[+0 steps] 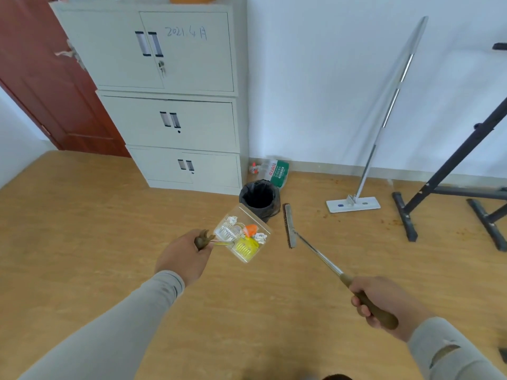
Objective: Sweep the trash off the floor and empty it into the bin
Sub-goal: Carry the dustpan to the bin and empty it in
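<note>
Our right hand (384, 300) grips the one broom (290, 229); at ten o'clock from it our left hand (183, 256) clasps the one dustpan (241, 259), carrying roughly five scraps of trash (251, 230). At twelve o'clock, one bin (259, 197): we should tip slowly over its mouth.

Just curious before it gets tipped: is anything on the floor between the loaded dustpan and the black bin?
In the head view, nothing: the dustpan, held by the left hand, has its far edge right at the bin, with only bare floor there.
</note>
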`<state>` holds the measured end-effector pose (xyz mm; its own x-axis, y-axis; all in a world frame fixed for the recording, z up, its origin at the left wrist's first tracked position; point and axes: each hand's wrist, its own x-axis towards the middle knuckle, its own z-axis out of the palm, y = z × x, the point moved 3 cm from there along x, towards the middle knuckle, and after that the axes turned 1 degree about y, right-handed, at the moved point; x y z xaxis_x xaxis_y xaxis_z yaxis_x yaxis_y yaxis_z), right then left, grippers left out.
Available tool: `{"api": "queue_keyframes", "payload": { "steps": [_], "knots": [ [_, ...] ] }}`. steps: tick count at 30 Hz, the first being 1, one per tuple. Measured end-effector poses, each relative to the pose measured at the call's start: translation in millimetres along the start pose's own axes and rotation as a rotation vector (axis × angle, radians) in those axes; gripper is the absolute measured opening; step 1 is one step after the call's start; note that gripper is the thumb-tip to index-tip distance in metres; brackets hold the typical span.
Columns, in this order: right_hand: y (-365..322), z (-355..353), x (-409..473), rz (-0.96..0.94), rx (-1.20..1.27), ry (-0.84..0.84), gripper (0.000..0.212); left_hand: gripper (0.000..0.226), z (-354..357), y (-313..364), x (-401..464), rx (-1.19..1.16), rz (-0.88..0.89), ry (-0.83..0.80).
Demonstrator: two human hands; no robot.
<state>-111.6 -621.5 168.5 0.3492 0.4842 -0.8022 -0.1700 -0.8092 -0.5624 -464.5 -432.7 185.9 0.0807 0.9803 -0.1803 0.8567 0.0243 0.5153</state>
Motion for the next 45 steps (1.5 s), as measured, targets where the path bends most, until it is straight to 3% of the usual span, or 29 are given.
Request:
{"api": "queue_keyframes", "payload": {
  "steps": [11, 17, 23, 30, 45],
  "knots": [
    [-105.1, -37.4, 102.9, -0.014, 0.14, -0.063, 0.023, 0.023, -3.9, 87.3, 163.0, 0.077, 0.04, 0.026],
    [-158.2, -64.4, 150.0, -0.062, 0.121, -0.083, 0.033, 0.014, 2.0, 150.0, 228.6, 0.271, 0.115, 0.028],
    [-206.3, -62.2, 173.6, -0.092, 0.141, -0.137, 0.007, 0.026, 13.4, 183.2, 272.2, 0.369, 0.158, 0.019],
    [-225.9, -55.9, 200.1, -0.063, 0.188, -0.153, 0.009, 0.028, 27.5, 201.0, 320.3, 0.438, 0.196, -0.017],
    [-261.0, -29.1, 222.8, -0.072, 0.212, -0.143, 0.019, 0.031, 57.9, 226.9, 361.7, 0.778, 0.454, -0.128]
  ]
}}
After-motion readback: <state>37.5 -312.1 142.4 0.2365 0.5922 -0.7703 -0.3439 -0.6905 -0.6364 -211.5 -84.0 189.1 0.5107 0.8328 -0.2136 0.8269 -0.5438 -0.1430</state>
